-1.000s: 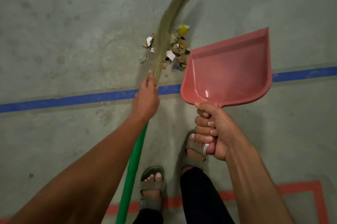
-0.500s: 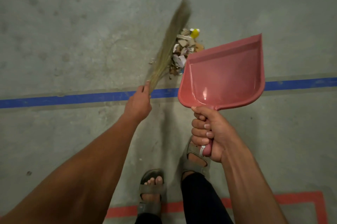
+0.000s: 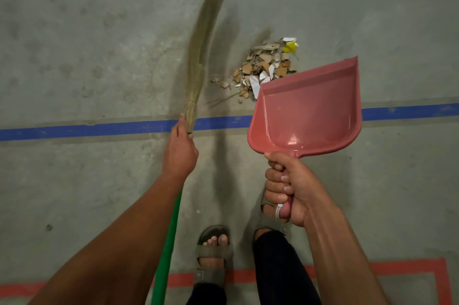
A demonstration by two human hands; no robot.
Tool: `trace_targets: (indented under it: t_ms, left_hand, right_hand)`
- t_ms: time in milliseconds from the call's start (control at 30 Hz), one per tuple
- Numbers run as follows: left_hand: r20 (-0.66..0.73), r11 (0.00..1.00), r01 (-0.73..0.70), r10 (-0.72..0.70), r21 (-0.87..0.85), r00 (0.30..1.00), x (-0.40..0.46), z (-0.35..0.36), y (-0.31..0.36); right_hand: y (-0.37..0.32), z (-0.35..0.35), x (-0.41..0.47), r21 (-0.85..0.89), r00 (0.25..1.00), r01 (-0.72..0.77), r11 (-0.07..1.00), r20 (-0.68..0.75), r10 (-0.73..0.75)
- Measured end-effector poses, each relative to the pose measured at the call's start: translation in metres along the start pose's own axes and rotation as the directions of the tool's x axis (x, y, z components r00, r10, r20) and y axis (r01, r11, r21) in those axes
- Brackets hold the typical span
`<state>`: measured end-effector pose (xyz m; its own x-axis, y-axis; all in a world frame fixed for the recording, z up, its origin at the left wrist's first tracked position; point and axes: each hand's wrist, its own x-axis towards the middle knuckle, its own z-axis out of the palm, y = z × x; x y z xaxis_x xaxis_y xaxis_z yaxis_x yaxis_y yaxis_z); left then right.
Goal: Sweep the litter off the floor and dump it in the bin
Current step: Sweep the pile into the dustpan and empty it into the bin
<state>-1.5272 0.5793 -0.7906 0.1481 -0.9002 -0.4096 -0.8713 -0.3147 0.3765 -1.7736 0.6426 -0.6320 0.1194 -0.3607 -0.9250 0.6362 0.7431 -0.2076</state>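
The left hand is wrapped around the broom where the green handle meets the bound straw, so the bristles reach forward and away from it. The right hand has its fingers curled tight around the handle of the pink dustpan, which looks tipped and held above the floor rather than set flat on it, though contact at its far lip cannot be told for certain.

The litter, a small heap of torn cardboard, paper scraps and one yellow piece, lies ahead of both hands, just beyond the front edge of the dustpan and to the right of the bristles, which stand apart from it. A few loose crumbs and straws sit at the heap's near-left side, closer to the broom hand. A blue line on the floor runs crosswise beneath both hands, and the person's sandalled feet are behind them. No bin is in view.

The step in hand appears to be gathering the pile into the pan. The next move likely calls for lowering the pan's lip flat against the floor beside the heap, then drawing the bristles rightward through the litter, catching the stray bits too.
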Motion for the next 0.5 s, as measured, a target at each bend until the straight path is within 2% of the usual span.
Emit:
trace_targets:
  t_ms: [67, 100, 167, 267, 333, 433, 500]
  left_hand:
    - [0.084, 0.996, 0.071, -0.076, 0.057, 0.994, 0.005, 0.007, -0.015]
    - [0.144, 0.993, 0.064, -0.078, 0.1, 0.987, 0.005, 0.012, -0.022]
    - [0.246, 0.988, -0.017, -0.022, 0.154, 0.969, 0.002, 0.021, -0.027]
    - [0.322, 0.983, -0.143, 0.099, 0.115, 0.941, -0.011, 0.029, -0.018]
    - [0.291, 0.978, -0.2, 0.175, 0.056, 0.941, -0.02, 0.03, -0.009]
    - [0.167, 0.969, -0.245, 0.244, -0.014, 0.955, -0.029, 0.029, -0.001]
    - [0.163, 0.962, -0.274, 0.272, -0.007, 0.948, -0.03, 0.028, 0.003]
  right_hand:
    - [0.003, -0.001, 0.001, 0.002, 1.0, -0.003, 1.0, -0.006, 0.003]
    - [0.006, -0.002, 0.002, -0.001, 1.0, -0.006, 1.0, -0.006, 0.006]
    - [0.008, -0.002, 0.003, -0.006, 1.0, -0.01, 1.0, -0.004, 0.01]
    - [0.014, -0.001, 0.004, -0.004, 1.0, -0.023, 1.0, -0.015, 0.023]
    - [0.016, 0.0, 0.004, 0.0, 0.999, -0.037, 0.999, -0.022, 0.037]
    - [0.018, 0.004, 0.005, 0.003, 0.999, -0.039, 0.999, -0.024, 0.04]
    - [0.019, 0.007, 0.005, 0.007, 0.999, -0.042, 0.999, -0.022, 0.042]
